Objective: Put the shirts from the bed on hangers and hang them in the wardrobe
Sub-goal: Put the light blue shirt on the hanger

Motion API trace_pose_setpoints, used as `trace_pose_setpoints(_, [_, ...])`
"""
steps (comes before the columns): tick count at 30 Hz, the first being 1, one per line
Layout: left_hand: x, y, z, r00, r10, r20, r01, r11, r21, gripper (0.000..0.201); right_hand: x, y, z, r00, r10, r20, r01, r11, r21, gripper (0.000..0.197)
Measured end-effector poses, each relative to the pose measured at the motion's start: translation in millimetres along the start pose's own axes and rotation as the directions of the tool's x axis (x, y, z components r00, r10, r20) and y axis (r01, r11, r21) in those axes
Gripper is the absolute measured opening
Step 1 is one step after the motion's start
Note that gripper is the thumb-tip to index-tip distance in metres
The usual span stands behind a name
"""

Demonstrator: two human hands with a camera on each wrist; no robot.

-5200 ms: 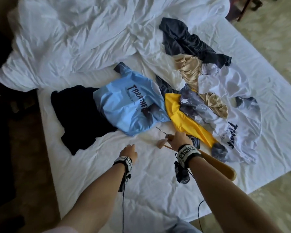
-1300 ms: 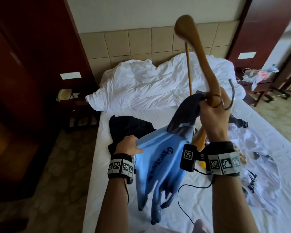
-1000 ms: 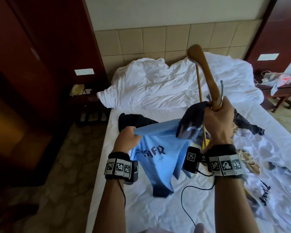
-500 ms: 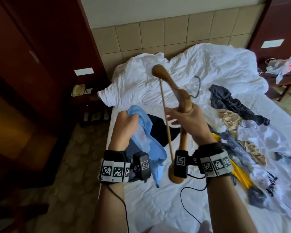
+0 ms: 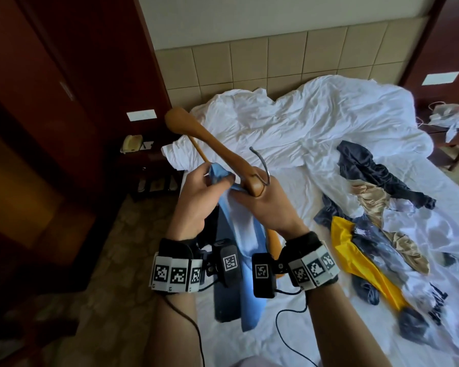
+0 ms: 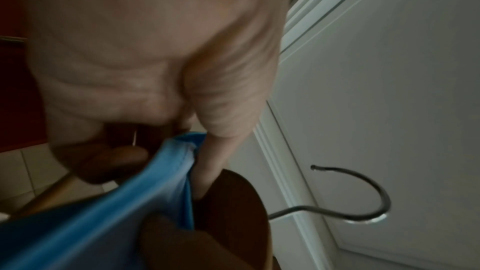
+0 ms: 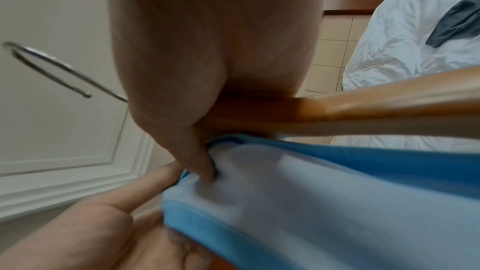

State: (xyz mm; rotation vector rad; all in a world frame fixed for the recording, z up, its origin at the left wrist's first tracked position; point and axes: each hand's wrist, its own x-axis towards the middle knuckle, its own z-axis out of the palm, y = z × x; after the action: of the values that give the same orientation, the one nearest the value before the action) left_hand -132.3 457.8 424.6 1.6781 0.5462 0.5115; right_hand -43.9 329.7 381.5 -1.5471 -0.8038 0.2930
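Since half a second ago: hanger tipped further left, hook turned toward the bed's far side; left hand brought across to meet the right at the hanger's neck.

Item 1, blue shirt [image 5: 245, 234]. Lifted off the bed, hanging in a long fold between the forearms, upper edge bunched at the hanger's centre. Soft, light, limp; likely to slide off polished wood if let go. Best taken at the collar or a shoulder seam, opening spread wide before a hanger arm goes in.

Item 2, wooden hanger [image 5: 217, 152]. Held tilted, one arm pointing up and left, metal hook [image 5: 263, 165] to the right. Rigid, smooth, fairly light by appearance. Best gripped at the neck below the hook.

Left hand [image 5: 196, 202]: fingers and thumb pinched on the shirt's upper edge.

Right hand [image 5: 265, 207]: curled round the hanger's centre, one fingertip also pressing into the blue cloth in the right wrist view.

Remaining stock on the bed [image 5: 289, 335]: dark, tan, yellow and white shirts, heaped right of the hands. Crumpled white duvet [image 5: 316, 123] at the head. Wardrobe not identifiable.
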Motion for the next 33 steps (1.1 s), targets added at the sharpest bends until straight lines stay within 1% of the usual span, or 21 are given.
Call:
trace_pose_setpoints(1, [1,-2,-4,1.0,0.006,0.005,-0.006,1.0,0.012,0.008,0,2,0,1.0,-0.009,-0.003,0.009,1.0,-0.006,0.025])
trace_pose_setpoints(3, [2,-5,-9,1.0,0.014,0.027,-0.015,0.999,0.035,0.025,-1,2,-1,1.0,-0.025,-0.019,0.024,1.0,-0.02,0.021])
trace_pose_setpoints(4, [1,-6,-10,0.999,0.02,0.05,-0.023,0.998,0.05,0.031,0,2,-1,0.999,-0.032,-0.026,0.031,0.999,-0.017,0.023])
trace_pose_setpoints(5, [1,-5,-11,0.997,0.027,0.074,-0.032,0.997,0.064,0.033,0,3,-2,0.999,-0.036,-0.032,0.036,0.999,-0.01,0.028])
trace_pose_setpoints(6, [1,-4,-12,0.994,0.033,0.101,-0.042,0.996,0.084,0.032,1,5,-3,0.999,-0.033,-0.039,0.033,0.999,-0.007,0.033])
trace_pose_setpoints(9, [0,-3,-19,0.983,0.045,0.179,-0.072,0.987,0.146,0.027,1,6,-10,0.999,0.01,-0.047,-0.009,1.0,0.026,0.031])
trace_pose_setpoints(13, [1,-7,-27,0.985,0.035,0.169,-0.068,0.979,0.193,0.026,-3,6,-25,0.998,0.055,-0.029,-0.051,0.991,0.125,0.042])
trace_pose_setpoints(14, [2,-9,-27,0.985,0.038,0.166,-0.073,0.974,0.216,0.026,-3,7,-27,0.998,0.054,-0.034,-0.049,0.99,0.133,0.047])
trace_pose_setpoints(15, [4,-12,-26,0.986,0.046,0.163,-0.087,0.964,0.251,0.025,-3,7,-29,0.998,0.058,-0.038,-0.053,0.991,0.126,0.048])
trace_pose_setpoints(16, [7,-17,-25,0.986,0.064,0.156,-0.109,0.948,0.299,0.024,-3,9,-30,0.997,0.057,-0.053,-0.051,0.992,0.112,0.042])
trace_pose_setpoints(18, [12,-24,-19,0.987,0.095,0.132,-0.145,0.885,0.442,0.028,-5,9,-30,0.995,0.05,-0.088,-0.044,0.996,0.072,0.027])
trace_pose_setpoints(20, [11,-27,-9,0.987,0.131,0.091,-0.159,0.811,0.563,0.036,-6,7,-27,0.997,0.015,-0.081,-0.011,0.999,0.046,0.026])
trace_pose_setpoints(22, [9,-28,0,0.974,0.215,0.072,-0.216,0.783,0.583,0.039,-6,3,-22,0.999,-0.017,-0.045,0.019,0.999,0.034,0.029])
trace_pose_setpoints(24, [10,-28,5,0.948,0.304,0.093,-0.3,0.759,0.578,0.036,-6,1,-19,0.999,-0.028,-0.044,0.028,1.0,0.01,0.034])
trace_pose_setpoints(25, [11,-29,5,0.939,0.327,0.11,-0.328,0.747,0.578,0.029,-6,1,-18,0.998,-0.031,-0.049,0.031,1.0,0.002,0.034])
trace_pose_setpoints(27, [13,-31,4,0.935,0.326,0.143,-0.346,0.738,0.579,0.013,-6,3,-19,0.997,-0.041,-0.059,0.04,0.999,-0.018,0.027])
trace_pose_setpoints(30, [12,-34,2,0.916,0.366,0.168,-0.391,0.712,0.582,0.015,-5,4,-22,0.995,-0.021,-0.101,0.02,1.0,-0.016,0.026])
trace_pose_setpoints(33, [10,-34,3,0.901,0.379,0.21,-0.429,0.717,0.549,0.013,-5,4,-26,0.99,-0.011,-0.138,0.011,1.0,0.002,0.027])
